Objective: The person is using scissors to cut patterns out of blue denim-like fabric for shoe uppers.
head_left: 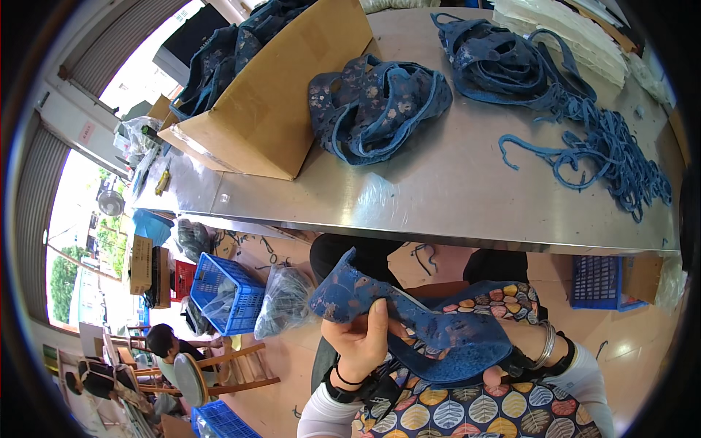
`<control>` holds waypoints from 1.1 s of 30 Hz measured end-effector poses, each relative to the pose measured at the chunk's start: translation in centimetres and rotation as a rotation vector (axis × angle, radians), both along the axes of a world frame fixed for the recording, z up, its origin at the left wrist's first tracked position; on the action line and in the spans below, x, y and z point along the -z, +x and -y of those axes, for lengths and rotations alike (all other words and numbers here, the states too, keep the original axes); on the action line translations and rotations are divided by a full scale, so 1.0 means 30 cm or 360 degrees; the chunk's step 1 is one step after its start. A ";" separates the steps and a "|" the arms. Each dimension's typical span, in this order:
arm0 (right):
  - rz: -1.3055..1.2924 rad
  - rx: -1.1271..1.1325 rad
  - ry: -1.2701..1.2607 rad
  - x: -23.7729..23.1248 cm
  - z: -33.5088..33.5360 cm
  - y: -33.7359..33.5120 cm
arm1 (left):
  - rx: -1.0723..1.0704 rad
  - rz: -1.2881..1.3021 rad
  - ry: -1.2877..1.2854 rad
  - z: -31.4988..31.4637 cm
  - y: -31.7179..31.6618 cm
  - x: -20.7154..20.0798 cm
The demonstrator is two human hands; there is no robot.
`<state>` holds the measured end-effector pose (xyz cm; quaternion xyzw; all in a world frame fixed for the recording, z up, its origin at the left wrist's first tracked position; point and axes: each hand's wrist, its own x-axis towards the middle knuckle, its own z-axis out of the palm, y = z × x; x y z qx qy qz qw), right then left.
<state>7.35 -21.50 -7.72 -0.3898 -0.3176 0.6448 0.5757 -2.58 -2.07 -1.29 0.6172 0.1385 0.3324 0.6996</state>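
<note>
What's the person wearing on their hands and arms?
Both hands are bare, with no gloves. The left hand has a thin dark cord and a black strap at the wrist, then a pale sleeve. The right hand, mostly hidden, has silver bangles and a black band at the wrist, then another pale sleeve.

Right in front of me gleams the metal table (pixel 453 197); over to my left stands a cardboard box (pixel 281 95); just beside it, a patterned blue coil (pixel 376 109); farther right, a second blue coil (pixel 496 62), with a tangle of thin blue strips (pixel 621 160) nearer me; some clear film (pixel 380 198) near the front edge; a yellow tool (pixel 163 179) out left; a white stack (pixel 569 40) far right.
</note>
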 end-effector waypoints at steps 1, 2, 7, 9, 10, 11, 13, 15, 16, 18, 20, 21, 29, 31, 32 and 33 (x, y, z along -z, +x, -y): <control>0.0169 0.0030 0.0057 -0.017 0.001 0.005 | -0.0027 -0.0003 0.0020 0.002 0.003 -0.001; 0.0340 0.0064 0.0107 -0.035 0.003 0.010 | -0.0055 -0.0006 0.0040 0.006 0.006 -0.003; 0.0729 0.0057 0.0097 -0.024 -0.016 -0.003 | -0.0103 -0.0009 0.0291 0.003 0.009 0.033; 0.0756 0.0072 0.0162 -0.017 -0.019 0.000 | -0.0082 -0.0023 0.0296 -0.002 0.005 0.035; 0.0663 0.0143 0.0215 -0.016 -0.024 -0.005 | -0.0078 -0.0007 0.0184 0.001 0.006 0.029; 0.0572 0.0211 0.0270 -0.016 -0.028 -0.009 | -0.0074 0.0008 0.0072 0.006 0.008 0.017; 0.0309 0.0339 0.0325 -0.009 -0.046 -0.033 | -0.0061 0.0048 -0.0097 0.010 0.009 0.011; 0.0412 0.0338 0.0419 0.016 -0.039 -0.024 | -0.0044 0.0098 -0.0211 0.012 0.010 0.013; 0.0358 0.0270 0.0380 0.018 -0.033 -0.018 | -0.0025 0.0083 -0.0239 0.010 0.009 0.013; 0.0309 0.0156 0.0310 0.020 -0.028 -0.004 | 0.0010 0.0053 -0.0295 0.004 0.005 0.014; 0.0339 0.0120 0.0258 -0.005 -0.022 0.001 | 0.0048 0.0054 -0.0374 -0.003 0.005 0.012; 0.0367 0.0117 0.0250 -0.016 -0.026 0.006 | 0.0067 0.0054 -0.0414 -0.005 0.005 0.012; 0.0493 0.0137 0.0287 -0.049 -0.049 0.006 | 0.0263 0.0053 -0.0522 -0.006 0.004 0.008; 0.0484 0.0153 0.0301 -0.048 -0.053 0.003 | 0.0265 0.0040 -0.0532 -0.007 0.003 0.007; 0.0482 0.0153 0.0293 -0.047 -0.053 0.001 | 0.0263 0.0035 -0.0532 -0.007 0.002 0.008; 0.0471 0.0151 0.0292 -0.049 -0.057 -0.004 | 0.0262 0.0031 -0.0533 -0.007 0.001 0.008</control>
